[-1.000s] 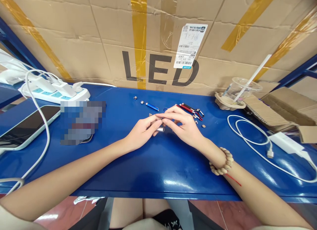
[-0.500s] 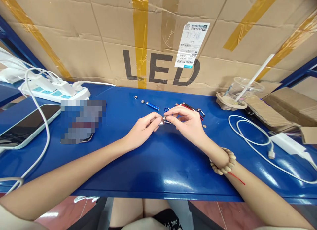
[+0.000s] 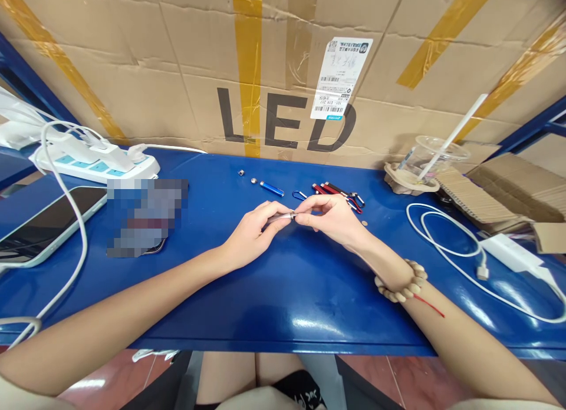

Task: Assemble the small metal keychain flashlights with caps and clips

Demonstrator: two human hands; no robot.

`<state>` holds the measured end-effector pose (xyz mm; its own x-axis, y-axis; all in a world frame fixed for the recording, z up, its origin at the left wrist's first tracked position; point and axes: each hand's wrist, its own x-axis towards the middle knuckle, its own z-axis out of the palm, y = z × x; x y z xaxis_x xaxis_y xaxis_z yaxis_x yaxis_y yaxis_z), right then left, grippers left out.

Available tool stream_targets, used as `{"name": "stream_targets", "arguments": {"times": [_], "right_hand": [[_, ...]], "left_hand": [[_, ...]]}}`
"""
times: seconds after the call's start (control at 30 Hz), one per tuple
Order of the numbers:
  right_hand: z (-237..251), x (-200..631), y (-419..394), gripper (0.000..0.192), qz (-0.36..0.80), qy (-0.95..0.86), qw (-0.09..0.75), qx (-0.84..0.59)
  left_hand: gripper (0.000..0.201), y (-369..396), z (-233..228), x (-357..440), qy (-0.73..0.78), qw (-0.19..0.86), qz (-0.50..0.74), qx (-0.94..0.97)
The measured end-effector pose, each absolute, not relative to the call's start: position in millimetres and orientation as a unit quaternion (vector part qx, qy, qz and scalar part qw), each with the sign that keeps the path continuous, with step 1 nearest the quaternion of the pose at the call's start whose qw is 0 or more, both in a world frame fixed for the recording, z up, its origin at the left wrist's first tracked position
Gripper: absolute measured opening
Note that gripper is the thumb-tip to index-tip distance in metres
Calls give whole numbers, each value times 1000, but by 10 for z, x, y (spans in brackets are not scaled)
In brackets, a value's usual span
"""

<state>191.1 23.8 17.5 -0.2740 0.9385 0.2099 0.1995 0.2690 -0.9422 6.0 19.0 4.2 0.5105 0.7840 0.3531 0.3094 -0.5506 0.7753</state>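
My left hand (image 3: 253,232) pinches a small silver metal tube (image 3: 279,218), a pen-light body, above the blue table (image 3: 274,292). My right hand (image 3: 329,218) meets it from the right, its fingertips closed on the tube's right end. Behind the hands lie a blue tube (image 3: 272,189), a blue clip (image 3: 299,195), a bundle of red tubes with clips (image 3: 338,193) and two small silver caps (image 3: 247,177). A tiny round button cell (image 3: 364,222) rests to the right of my right hand.
A cardboard box marked LED (image 3: 283,74) walls off the back. At the left are a white power strip (image 3: 95,162), a tablet (image 3: 46,224) and white cables. At the right stand a plastic cup with a straw (image 3: 424,162), stacked cardboard (image 3: 490,198), a white charger with its cable (image 3: 508,254).
Both hands have turned the silver tube level and drawn together at its right end. The right hand has shifted slightly right and its wrist has dropped.
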Motion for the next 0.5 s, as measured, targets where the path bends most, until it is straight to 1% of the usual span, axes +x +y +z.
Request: {"name": "stream_targets", "arguments": {"times": [0.13,0.33,0.4,0.5], "right_hand": [[159,1908,243,32,492,-634,420,-423],[158,1890,226,38,532,-593,419,-436],[157,1875,218,37,533,-580,430,-442],[140,1847,212,34,524,-571,450,-443]], "left_hand": [[18,203,9,46,317,301,371,819],[20,212,4,33,295,255,389,835],[21,208,14,42,305,257,389,830],[23,199,27,66,339,293,392,804]]}}
